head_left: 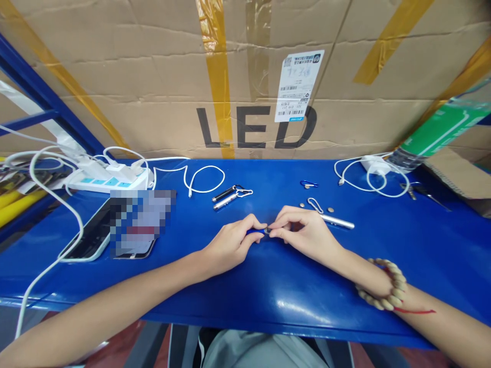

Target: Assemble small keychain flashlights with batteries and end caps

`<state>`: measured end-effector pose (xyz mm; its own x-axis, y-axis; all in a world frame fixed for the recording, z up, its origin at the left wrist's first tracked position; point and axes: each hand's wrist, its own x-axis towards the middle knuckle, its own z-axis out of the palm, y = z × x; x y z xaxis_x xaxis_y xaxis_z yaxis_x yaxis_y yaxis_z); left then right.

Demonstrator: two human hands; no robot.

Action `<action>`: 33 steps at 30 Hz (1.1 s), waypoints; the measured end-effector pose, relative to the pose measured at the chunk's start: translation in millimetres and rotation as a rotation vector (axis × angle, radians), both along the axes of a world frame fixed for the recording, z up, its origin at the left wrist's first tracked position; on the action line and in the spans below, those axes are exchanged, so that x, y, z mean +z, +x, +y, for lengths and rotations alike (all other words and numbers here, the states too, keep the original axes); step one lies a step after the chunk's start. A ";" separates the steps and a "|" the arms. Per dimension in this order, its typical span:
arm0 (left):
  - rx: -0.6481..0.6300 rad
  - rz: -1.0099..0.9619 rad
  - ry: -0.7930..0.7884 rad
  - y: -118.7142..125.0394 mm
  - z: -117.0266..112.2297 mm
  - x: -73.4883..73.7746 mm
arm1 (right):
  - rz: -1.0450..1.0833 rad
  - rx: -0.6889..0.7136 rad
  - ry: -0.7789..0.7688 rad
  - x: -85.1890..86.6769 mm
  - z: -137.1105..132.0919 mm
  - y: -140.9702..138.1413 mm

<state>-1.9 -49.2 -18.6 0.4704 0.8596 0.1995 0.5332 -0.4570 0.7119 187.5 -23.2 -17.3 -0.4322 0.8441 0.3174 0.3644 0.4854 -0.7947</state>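
My left hand (233, 241) is closed around a small blue pen-shaped tube (256, 231) held low over the blue table (268, 291). My right hand (301, 232) pinches a tiny round metal piece (267, 230) against the tube's end. A silver pen light (337, 221) lies just behind my right hand. Two more pen lights, one dark and one silver (226, 198), lie with a clip ring further back. Small button cells (330, 209) and a wire clip (314, 204) sit near the right hand. A bead bracelet (385, 286) is on my right wrist.
A phone (90, 237) and a blurred-out item (140, 222) lie at the left. A white power strip (109, 179) with white cables sits at the back left. A white charger and cable (370, 171) and a green-labelled bottle (441, 128) are at the back right. A cardboard wall (245, 76) marked LED closes the back.
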 end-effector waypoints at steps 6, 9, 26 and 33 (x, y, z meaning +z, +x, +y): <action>-0.045 -0.027 0.026 -0.7 1.2 -2.5 | 0.001 0.043 -0.294 3.0 2.0 -0.3; -0.060 -0.040 0.030 -0.7 1.5 -1.4 | 0.012 0.069 -0.386 6.0 2.2 0.0; 0.000 -0.066 0.196 -1.0 2.6 -4.0 | 0.083 0.043 -0.695 9.5 5.4 2.5; -0.009 -0.076 0.173 0.6 -1.2 -1.0 | 0.112 0.050 -0.745 10.8 5.9 2.1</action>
<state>-1.2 -50.4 -19.6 0.4557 0.8051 0.3798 0.4761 -0.5809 0.6602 189.6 -17.3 -6.5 -0.4743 0.8327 -0.2858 0.2540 -0.1814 -0.9500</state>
